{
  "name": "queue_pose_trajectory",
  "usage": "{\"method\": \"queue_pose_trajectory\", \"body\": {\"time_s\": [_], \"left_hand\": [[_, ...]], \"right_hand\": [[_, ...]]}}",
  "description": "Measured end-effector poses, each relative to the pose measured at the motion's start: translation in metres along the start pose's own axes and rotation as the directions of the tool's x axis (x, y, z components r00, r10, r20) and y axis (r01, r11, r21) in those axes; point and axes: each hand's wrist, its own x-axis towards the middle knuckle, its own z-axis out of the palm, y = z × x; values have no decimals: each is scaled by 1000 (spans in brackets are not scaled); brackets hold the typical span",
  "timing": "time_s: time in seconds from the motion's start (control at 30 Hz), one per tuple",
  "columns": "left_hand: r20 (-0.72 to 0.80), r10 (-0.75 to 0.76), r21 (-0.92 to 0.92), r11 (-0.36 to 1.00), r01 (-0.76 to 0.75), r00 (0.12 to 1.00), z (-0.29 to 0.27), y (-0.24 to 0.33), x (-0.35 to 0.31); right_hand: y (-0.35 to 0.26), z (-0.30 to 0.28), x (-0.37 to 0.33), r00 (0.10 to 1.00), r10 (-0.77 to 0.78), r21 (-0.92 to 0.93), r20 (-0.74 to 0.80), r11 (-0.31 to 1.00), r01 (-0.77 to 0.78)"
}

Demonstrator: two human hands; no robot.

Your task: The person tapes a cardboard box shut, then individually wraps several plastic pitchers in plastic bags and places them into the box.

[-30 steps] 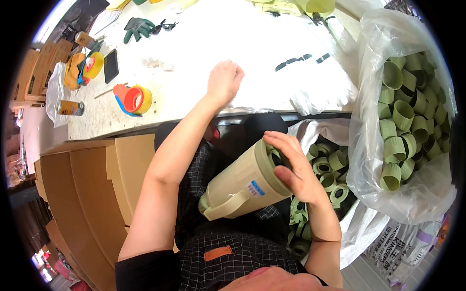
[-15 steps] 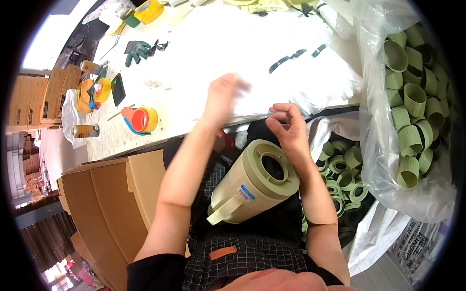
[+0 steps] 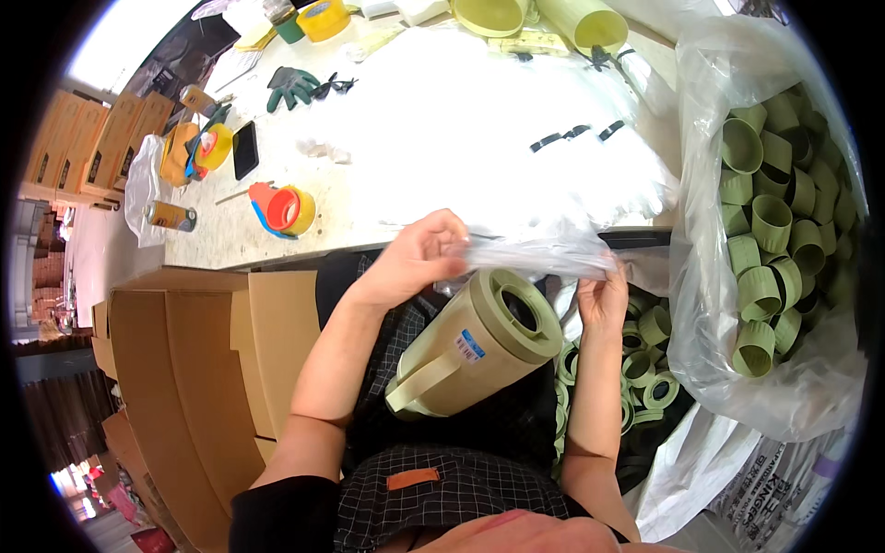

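Note:
A clear plastic bag [image 3: 535, 251] is stretched between my two hands, just beyond the pale green jug. My left hand [image 3: 422, 258] pinches its left end, fingers curled. At its right end, my right hand [image 3: 604, 290] grips the plastic near the table edge. The jug [image 3: 461, 355] lies tilted across my lap. Its ringed top with a dark round opening points away to the right, its handle toward me at the left. A blue and white label sticks to its side. Neither hand touches the jug.
Stacked white plastic bags [image 3: 489, 147] cover much of the table. On it lie a tape dispenser [image 3: 288, 210], a phone [image 3: 244, 150] and a green glove [image 3: 292, 88]. An opened cardboard box [image 3: 184, 369] stands left. At right, a plastic sack [image 3: 696, 304] holds green cylinders; green rings [image 3: 659, 389] lie below.
Both hands were empty over the table edge; now they hold a clear bag between them. My left hand has come nearer, and my right hand has moved right and down.

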Motion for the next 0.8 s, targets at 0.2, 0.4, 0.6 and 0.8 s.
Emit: {"method": "queue_pose_trajectory", "body": {"time_s": [0.2,0.4,0.6,0.8], "left_hand": [[-251,280,466,874,-138,926,35,14,-37],[-222,469,858,510,-57,855,26,-11,-200],[-582,525,716,694,84,621,-9,-49,-259],[-623,752,752,498,433,216,-132,22,-434]], "right_hand": [[56,-31,-100,644,-588,-592,489,319,740],[69,-33,-191,630,354,-716,691,217,664],[118,12,-227,406,713,-799,572,371,473],[150,93,-279,-74,733,-581,677,593,558]]}}
